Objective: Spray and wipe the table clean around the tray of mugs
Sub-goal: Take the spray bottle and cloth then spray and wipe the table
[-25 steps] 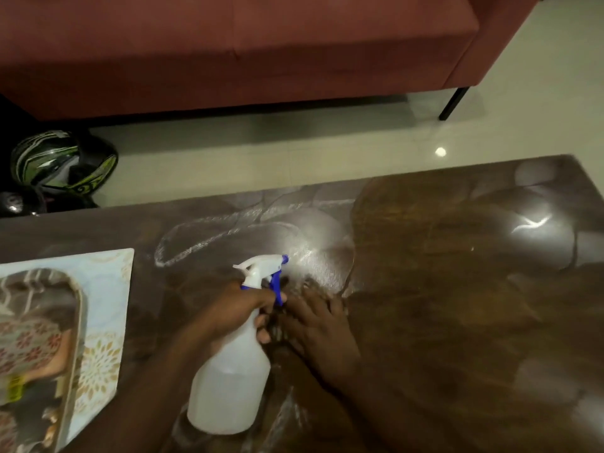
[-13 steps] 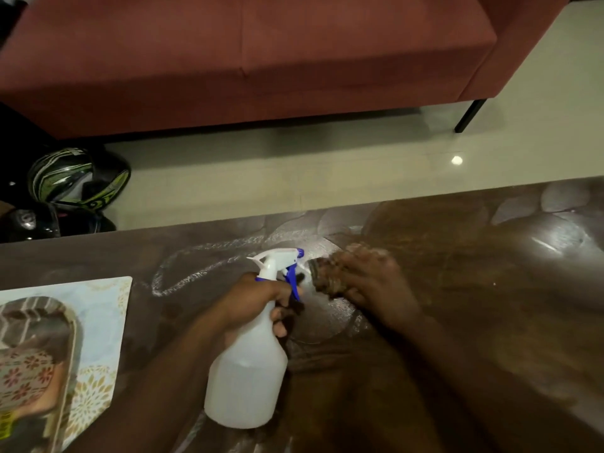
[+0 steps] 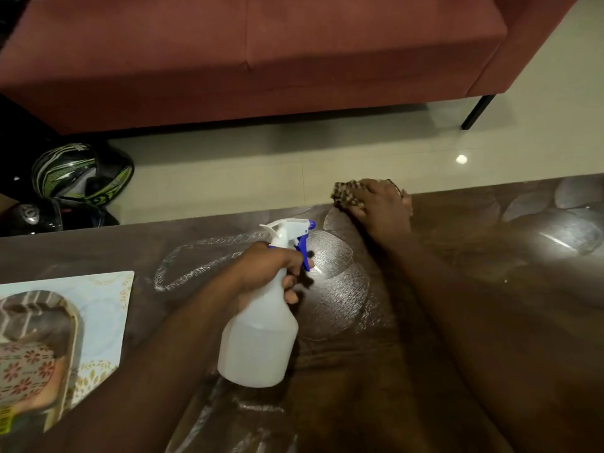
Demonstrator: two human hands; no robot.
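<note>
My left hand (image 3: 264, 266) grips the neck of a white spray bottle (image 3: 261, 338) with a blue trigger, standing upright on the dark brown table (image 3: 490, 305). My right hand (image 3: 382, 207) presses a brown patterned cloth (image 3: 346, 192) flat against the table's far edge. Wet streaks and wiped arcs shine on the wood between the bottle and the cloth. At the left edge, the tray (image 3: 73, 322) rests on a pale blue floral mat (image 3: 104, 308); a patterned mug (image 3: 26, 371) shows inside it.
A red sofa (image 3: 261, 53) with a black leg (image 3: 477, 112) stands beyond the table across a pale tiled floor. Two helmets (image 3: 81, 174) lie on the floor at the far left. The table surface stretches on to the right.
My right hand has swept the cloth away from the bottle to the table's far edge, leaving wet arcs. My left hand and the bottle have stayed about where they were.
</note>
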